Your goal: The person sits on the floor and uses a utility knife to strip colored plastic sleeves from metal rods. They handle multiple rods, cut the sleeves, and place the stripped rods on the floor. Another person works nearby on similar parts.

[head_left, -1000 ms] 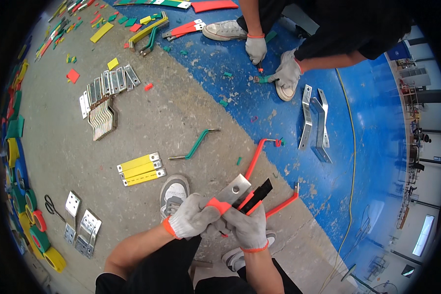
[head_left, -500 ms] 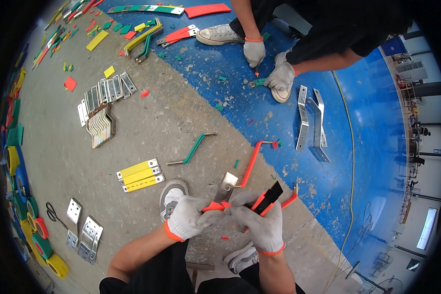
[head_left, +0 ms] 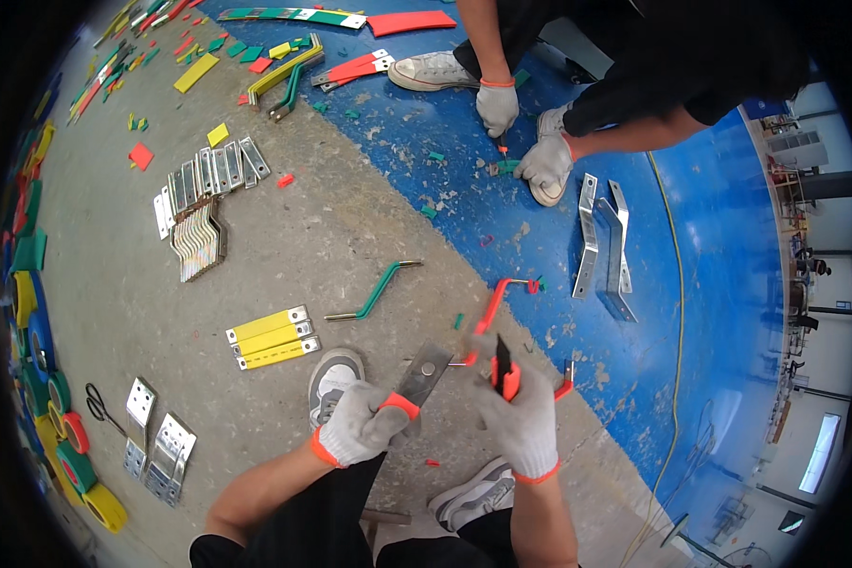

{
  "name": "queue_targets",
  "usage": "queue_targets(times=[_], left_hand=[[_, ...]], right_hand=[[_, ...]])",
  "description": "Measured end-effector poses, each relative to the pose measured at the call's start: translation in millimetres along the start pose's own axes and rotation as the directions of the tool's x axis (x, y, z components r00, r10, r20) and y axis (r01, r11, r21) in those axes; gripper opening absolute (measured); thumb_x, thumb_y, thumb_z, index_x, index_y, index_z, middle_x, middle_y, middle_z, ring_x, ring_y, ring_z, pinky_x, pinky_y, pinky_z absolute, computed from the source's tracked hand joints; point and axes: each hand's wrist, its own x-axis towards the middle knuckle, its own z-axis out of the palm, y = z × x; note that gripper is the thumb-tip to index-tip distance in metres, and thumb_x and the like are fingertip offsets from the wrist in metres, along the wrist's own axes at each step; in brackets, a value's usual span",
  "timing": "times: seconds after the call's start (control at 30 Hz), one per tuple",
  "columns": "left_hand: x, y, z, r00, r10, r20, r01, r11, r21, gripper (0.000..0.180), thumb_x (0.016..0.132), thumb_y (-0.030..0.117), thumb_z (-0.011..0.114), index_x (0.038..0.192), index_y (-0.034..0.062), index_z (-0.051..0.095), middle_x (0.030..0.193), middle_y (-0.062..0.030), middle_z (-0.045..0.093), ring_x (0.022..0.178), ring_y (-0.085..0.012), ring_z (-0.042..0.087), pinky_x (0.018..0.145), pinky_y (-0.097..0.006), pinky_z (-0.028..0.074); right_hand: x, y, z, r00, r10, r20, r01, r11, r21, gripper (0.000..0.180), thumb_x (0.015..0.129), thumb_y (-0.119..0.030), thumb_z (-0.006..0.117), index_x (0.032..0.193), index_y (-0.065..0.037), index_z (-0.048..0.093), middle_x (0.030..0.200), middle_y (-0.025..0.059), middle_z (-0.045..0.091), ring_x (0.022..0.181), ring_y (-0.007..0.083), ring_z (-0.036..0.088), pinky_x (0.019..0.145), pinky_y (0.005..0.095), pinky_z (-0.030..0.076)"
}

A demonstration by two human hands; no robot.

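Note:
My gloved left hand (head_left: 355, 431) is closed on a flat metal bar (head_left: 426, 371) with a red sleeve (head_left: 402, 405) around its lower part. The bar's bare end, with a round hole, points up and to the right. Just right of it, my gloved right hand (head_left: 523, 426) is wrapped round a red and black utility knife (head_left: 509, 377), held roughly upright. Motion blurs that hand's fingertips. Beyond the right hand, a red-sleeved bent bar (head_left: 494, 305) lies on the floor, partly hidden by the hand. A green-sleeved bent bar (head_left: 379, 291) lies farther left.
Yellow-sleeved bars (head_left: 273, 338) lie left of my shoe. Stacked metal bars (head_left: 199, 241), scissors (head_left: 104, 409), bent plates (head_left: 172, 456) and coloured rolls (head_left: 76, 464) are at the left. Across from me a person's gloved hands (head_left: 544, 163) work on a green piece. A yellow cable (head_left: 677, 284) runs along the blue floor.
My hands have come apart. The right hand has moved right of the bar, and the knife has turned more upright. The bar in my left hand has tilted further right.

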Motion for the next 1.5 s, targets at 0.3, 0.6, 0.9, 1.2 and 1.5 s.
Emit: queue_targets(times=[0.3,0.6,0.9,1.2,1.5], left_hand=[[3.7,-28.6,-5.7,0.985,0.085,-0.149,-0.11,0.979,-0.173,0.051,0.103,0.035,0.043,0.078,-0.0003,0.068,0.06,-0.0085,0.061,0.049,-0.0172,0.057,0.046,-0.03,0.046],[27.7,-9.3,-21.1,0.98,0.162,0.111,0.044,0.369,-0.928,0.065,0.103,0.062,0.037,0.06,0.0131,0.042,0.039,-0.0002,0.034,0.029,-0.0162,0.03,0.029,-0.035,0.029],[47.1,-15.1,-62.6,0.951,0.303,-0.07,-0.048,-0.077,-0.996,0.054,0.105,0.053,0.04,0.067,0.0152,0.045,0.046,0.0035,0.036,0.035,-0.0097,0.036,0.039,-0.026,0.035],[48.5,-10.4,-71.6,0.96,0.233,-0.156,-0.12,-0.16,-0.98,0.05,0.105,0.049,0.046,0.071,0.0128,0.052,0.046,0.0056,0.034,0.036,-0.0086,0.033,0.042,-0.025,0.034],[54.1,-33.0,-9.2,0.912,-0.222,-0.346,-0.16,0.585,-0.795,0.023,0.103,0.029,0.057,0.104,0.0061,0.059,0.074,-0.0008,0.053,0.067,-0.0172,0.056,0.06,-0.032,0.049]], right_hand=[[-18.6,-4.9,9.9,0.959,0.236,0.154,-0.237,0.971,-0.009,0.034,0.088,-0.012,0.07,0.121,-0.002,0.069,0.087,0.0135,0.072,0.081,0.0229,0.072,0.075,0.0352,0.055],[-20.6,26.1,12.9,0.947,-0.163,0.276,0.239,0.934,-0.267,0.046,0.084,-0.01,0.074,0.129,-0.004,0.065,0.12,0.0166,0.071,0.109,0.0336,0.068,0.095,0.0384,0.052],[-29.3,55.7,35.3,0.941,0.09,0.326,-0.026,0.98,-0.196,0.031,0.091,-0.021,0.069,0.115,-0.002,0.066,0.089,0.0219,0.068,0.082,0.0374,0.069,0.074,0.0435,0.052],[-44.8,38.4,74.3,0.736,0.27,0.62,-0.632,0.603,0.487,0.028,0.105,-0.025,0.056,0.088,-0.003,0.062,0.057,-0.0004,0.049,0.047,0.0095,0.044,0.046,0.0285,0.036],[-40.8,58.5,61.8,0.796,0.43,0.427,-0.599,0.663,0.449,0.026,0.104,-0.024,0.056,0.09,-0.004,0.063,0.061,0.0003,0.051,0.048,0.0097,0.045,0.044,0.0292,0.037]])
